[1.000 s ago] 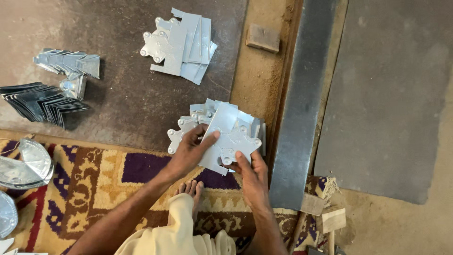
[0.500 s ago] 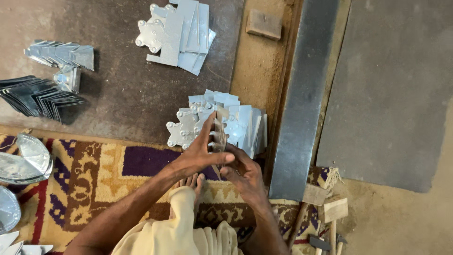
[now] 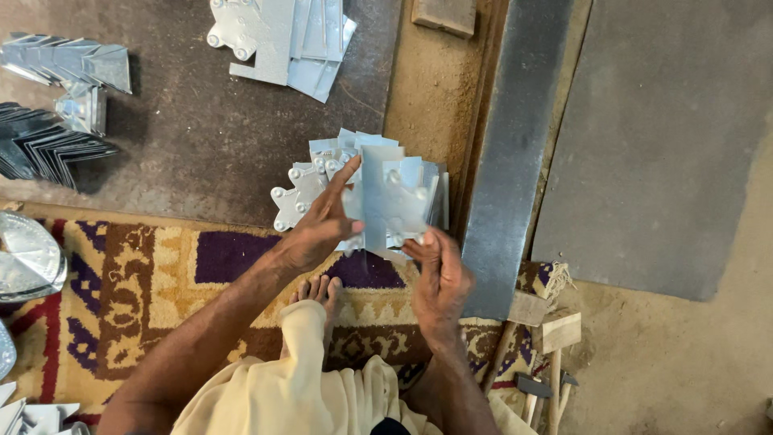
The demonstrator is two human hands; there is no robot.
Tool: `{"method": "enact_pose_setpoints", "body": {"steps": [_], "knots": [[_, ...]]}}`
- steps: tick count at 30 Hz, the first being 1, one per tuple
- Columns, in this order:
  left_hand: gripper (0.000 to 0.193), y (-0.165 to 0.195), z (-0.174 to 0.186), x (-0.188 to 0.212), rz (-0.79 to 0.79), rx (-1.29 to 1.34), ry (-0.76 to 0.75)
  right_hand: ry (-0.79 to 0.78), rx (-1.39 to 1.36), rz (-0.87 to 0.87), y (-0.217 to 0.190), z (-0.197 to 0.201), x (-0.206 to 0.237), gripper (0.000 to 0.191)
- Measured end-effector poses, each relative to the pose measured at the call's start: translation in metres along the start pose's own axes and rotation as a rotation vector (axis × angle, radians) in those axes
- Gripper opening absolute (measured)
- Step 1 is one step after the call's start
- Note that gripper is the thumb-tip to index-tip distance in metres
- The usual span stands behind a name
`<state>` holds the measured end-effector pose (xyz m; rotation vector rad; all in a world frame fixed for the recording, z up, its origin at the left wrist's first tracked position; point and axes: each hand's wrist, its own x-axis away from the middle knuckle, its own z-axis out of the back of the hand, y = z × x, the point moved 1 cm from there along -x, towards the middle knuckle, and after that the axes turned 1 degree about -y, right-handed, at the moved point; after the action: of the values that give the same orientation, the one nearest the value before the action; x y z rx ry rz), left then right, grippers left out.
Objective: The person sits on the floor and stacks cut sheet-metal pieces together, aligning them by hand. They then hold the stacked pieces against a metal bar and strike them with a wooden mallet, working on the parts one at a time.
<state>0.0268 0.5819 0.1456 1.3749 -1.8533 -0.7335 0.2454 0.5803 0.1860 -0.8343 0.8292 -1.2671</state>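
**A:** Looking straight down here, and both hands are on 1 piece: a flat shiny metal sheet [image 3: 392, 197] with raised round bumps, held up over the fanned pile of cut metal plates [image 3: 310, 181].

**B:** The left hand [image 3: 322, 221] has its fingers stretched long against the sheet's left edge, thumb tucked behind, so it pinches that edge. The right hand [image 3: 439, 278] grips the bottom edge, thumb and fingertips pressed together on the metal.

**A:** And where does the sheet sit? Just above the pile, at the border between the dark floor mat [image 3: 201, 137] and the patterned rug [image 3: 145, 274], right beside the long grey metal bar [image 3: 515, 153].

**B:** Below the wrists, bare toes [image 3: 316, 288] poke out on the rug, with a cream garment [image 3: 290, 387] draped over the knee.

**A:** Top of the mat, a 2nd stack of bumped plates [image 3: 278, 36]. Far left, folded metal wedges [image 3: 60, 145] fanned out, some dark, some bright.

**B:** A wooden block [image 3: 444, 14] at the top edge, round silvery dishes [image 3: 28, 258] at the far left of the rug, and hammers [image 3: 551, 379] lying on the sandy floor at lower right.
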Motion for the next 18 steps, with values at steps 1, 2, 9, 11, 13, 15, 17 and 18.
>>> {"method": "enact_pose_setpoints", "body": {"steps": [1, 2, 9, 11, 13, 15, 17, 18], "knots": [[0.121, 0.002, 0.005, 0.002, 0.039, 0.176, 0.083, 0.071, -0.019, -0.078, 0.000, 0.007, -0.005, 0.035], [0.118, 0.006, 0.015, 0.006, 0.079, 0.351, 0.162, 0.146, -0.038, -0.155, 0.000, 0.015, -0.009, 0.036], [0.064, -0.016, 0.044, -0.004, 0.209, 0.218, 0.354, 0.296, -0.353, -0.171, 0.018, 0.059, -0.027, 0.031], [0.051, -0.029, 0.036, -0.008, 0.207, -0.258, 0.421, 0.301, -0.353, -0.165, 0.024, 0.057, -0.025, 0.032], [0.050, -0.035, 0.028, -0.008, -0.023, -0.654, 0.539, 0.273, -0.201, -0.103, 0.027, 0.050, -0.022, 0.033], [0.055, -0.031, 0.026, -0.006, -0.528, -0.973, 0.687, 0.189, -0.055, -0.029, 0.028, 0.036, -0.019, 0.034], [0.048, -0.027, 0.038, -0.012, -0.427, -0.978, 0.663, 0.046, 0.110, 0.033, 0.028, 0.016, -0.013, 0.036], [0.044, -0.024, 0.047, -0.021, -0.387, -0.979, 0.663, -0.114, 0.164, 0.044, 0.028, 0.004, -0.008, 0.037]]}}
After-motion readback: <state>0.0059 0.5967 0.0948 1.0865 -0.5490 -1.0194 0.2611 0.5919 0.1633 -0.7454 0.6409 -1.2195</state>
